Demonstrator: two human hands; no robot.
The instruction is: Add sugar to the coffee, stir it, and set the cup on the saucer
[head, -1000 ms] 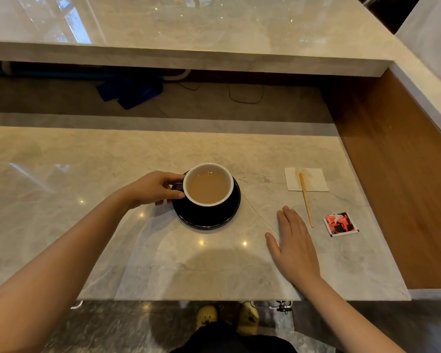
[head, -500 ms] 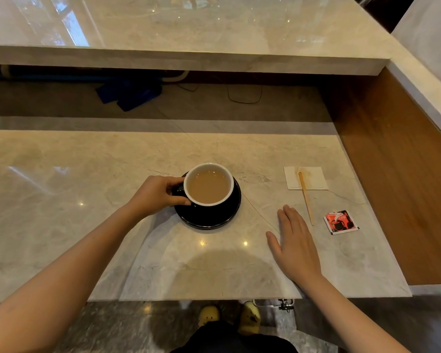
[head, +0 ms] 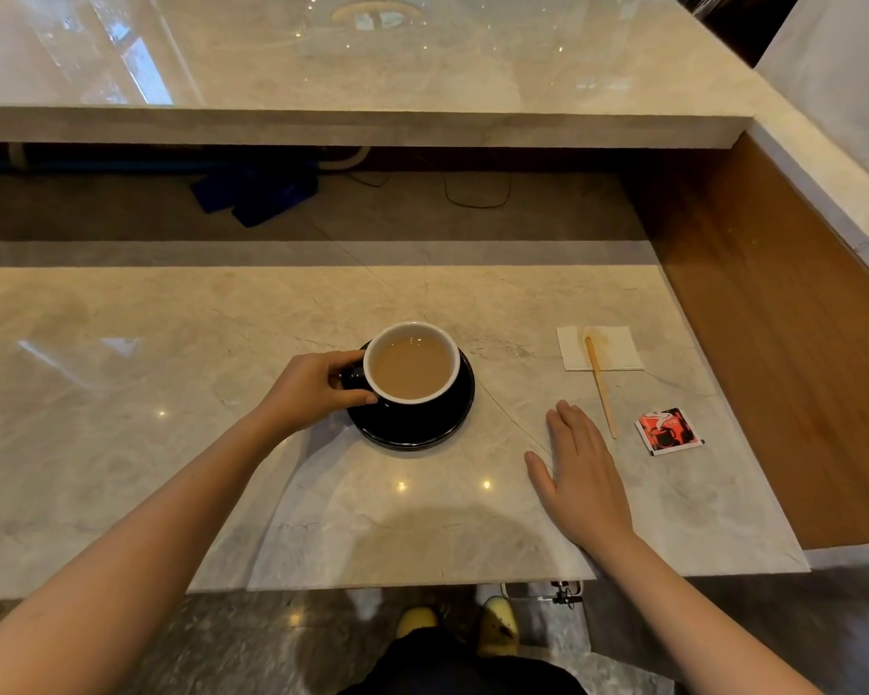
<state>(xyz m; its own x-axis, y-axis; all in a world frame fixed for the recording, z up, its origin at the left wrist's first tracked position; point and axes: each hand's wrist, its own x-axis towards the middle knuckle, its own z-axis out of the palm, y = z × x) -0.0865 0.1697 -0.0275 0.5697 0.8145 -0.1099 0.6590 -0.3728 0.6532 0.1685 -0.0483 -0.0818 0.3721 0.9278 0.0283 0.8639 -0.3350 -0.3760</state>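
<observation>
A black cup (head: pixel 411 363) with a white inside holds milky coffee and stands on a black saucer (head: pixel 422 428) in the middle of the marble counter. My left hand (head: pixel 312 388) is shut on the cup's handle at its left side. To the right, my right hand (head: pixel 580 474) lies flat on the counter, fingers together, holding nothing. A wooden stirrer (head: pixel 601 388) rests beyond its fingertips, its tip on a stained white napkin (head: pixel 618 343). A red and black sugar packet (head: pixel 668 431) lies further right.
The marble counter (head: pixel 121 393) ends in a front edge near my body. A wooden side panel (head: pixel 783 353) walls the right side. A raised marble ledge (head: pixel 372 122) overhangs the back, with blue objects (head: pixel 257 193) and cables beneath it.
My left hand has closed more firmly round the cup's handle. The cup, saucer and right hand stay in place.
</observation>
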